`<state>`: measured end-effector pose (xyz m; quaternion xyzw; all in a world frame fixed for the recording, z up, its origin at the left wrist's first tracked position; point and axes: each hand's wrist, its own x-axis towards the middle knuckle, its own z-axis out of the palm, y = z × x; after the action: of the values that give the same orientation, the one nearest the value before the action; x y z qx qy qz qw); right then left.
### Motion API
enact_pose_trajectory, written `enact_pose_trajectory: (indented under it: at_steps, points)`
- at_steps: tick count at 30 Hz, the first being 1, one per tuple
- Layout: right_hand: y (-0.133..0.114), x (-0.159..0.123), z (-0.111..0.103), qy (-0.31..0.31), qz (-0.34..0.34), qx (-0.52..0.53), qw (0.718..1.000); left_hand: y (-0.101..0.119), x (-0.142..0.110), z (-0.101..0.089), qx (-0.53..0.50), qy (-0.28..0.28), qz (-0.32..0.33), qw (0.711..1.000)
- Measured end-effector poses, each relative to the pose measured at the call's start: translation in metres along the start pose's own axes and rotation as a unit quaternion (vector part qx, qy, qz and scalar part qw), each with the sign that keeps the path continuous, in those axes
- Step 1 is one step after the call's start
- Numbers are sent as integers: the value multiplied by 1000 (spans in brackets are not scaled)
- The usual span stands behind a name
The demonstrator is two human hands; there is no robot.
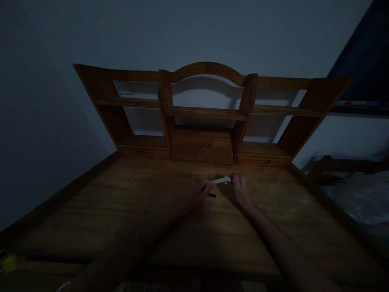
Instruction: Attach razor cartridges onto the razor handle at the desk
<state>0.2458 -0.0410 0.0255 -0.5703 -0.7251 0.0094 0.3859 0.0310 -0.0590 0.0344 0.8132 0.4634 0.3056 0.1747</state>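
Note:
Both my hands meet over the middle of a wooden desk (121, 202) in dim light. My left hand (196, 191) pinches one end of a small white stick-shaped object (221, 180). My right hand (241, 188) is closed on its other end, where something metallic glints. A short dark piece (212, 195) lies on the desk just under my left fingers. I cannot make out what the white object is.
A wooden hutch with shelves (206, 113) stands at the back of the desk against a pale wall. Raised rims run along the desk's left and right sides. A bed with pale bedding (361, 198) lies to the right.

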Motion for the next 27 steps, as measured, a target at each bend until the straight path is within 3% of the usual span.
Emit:
enact_pose_trajectory:
  at_steps: [5,10,13,19,20,21,22,24,25,27]
  points:
    - [2,1,1,4,0,19,1000,-4,2,2,-5,42,-31,999]
    - [3,-1,2,8,-2,30,1000,5,-3,2,11,-4,27,1000]
    - [3,0,4,16,20,68,997,8,-1,2,-21,-10,12,1000]
    - [-2,14,4,-99,47,227,968,2,3,-1,-44,30,-53,997]
    - [-3,16,3,-132,61,299,943,2,3,-2,-44,32,-54,997]
    - [-5,17,1,-172,86,398,897,2,3,-2,-46,29,-51,997]
    - [-6,18,-1,-212,119,507,827,3,3,-3,-48,26,-47,997]
    - [-9,16,-4,-267,188,676,660,4,3,-2,-51,22,-41,998]
    - [-9,15,-4,-280,213,716,603,4,3,-1,-50,29,-43,997]
    - [-11,11,-4,-294,248,749,539,3,4,2,-44,48,-53,996]
